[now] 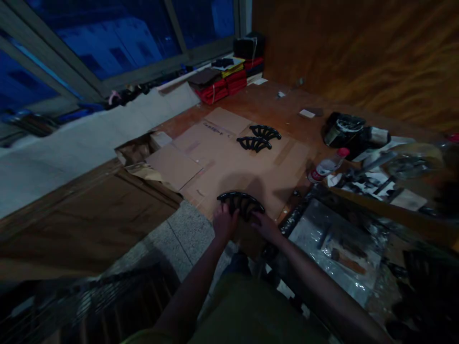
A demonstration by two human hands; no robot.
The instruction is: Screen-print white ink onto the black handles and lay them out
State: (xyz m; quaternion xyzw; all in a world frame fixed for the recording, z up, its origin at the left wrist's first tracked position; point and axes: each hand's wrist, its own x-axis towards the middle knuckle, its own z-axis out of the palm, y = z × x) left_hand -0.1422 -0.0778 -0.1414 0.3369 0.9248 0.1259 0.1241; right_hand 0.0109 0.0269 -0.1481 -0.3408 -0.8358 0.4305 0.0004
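Between my hands is a black, glossy, curved piece with slanting ribs, held over the near edge of the cardboard. My left hand grips its left part, the fingers closed at the lower side. At the right end, the fingers of my right hand close on the same piece. Two similar black ribbed pieces, a nearer one and a farther one, lie side by side farther back on the flat cardboard sheet. In this dim light the exact kind of these pieces cannot be made out.
To the right stand a bottle with a red cap and a black container amid clutter. A plastic-covered surface lies near my right arm. Red bundles are stacked at the back by the window. An open box sits left.
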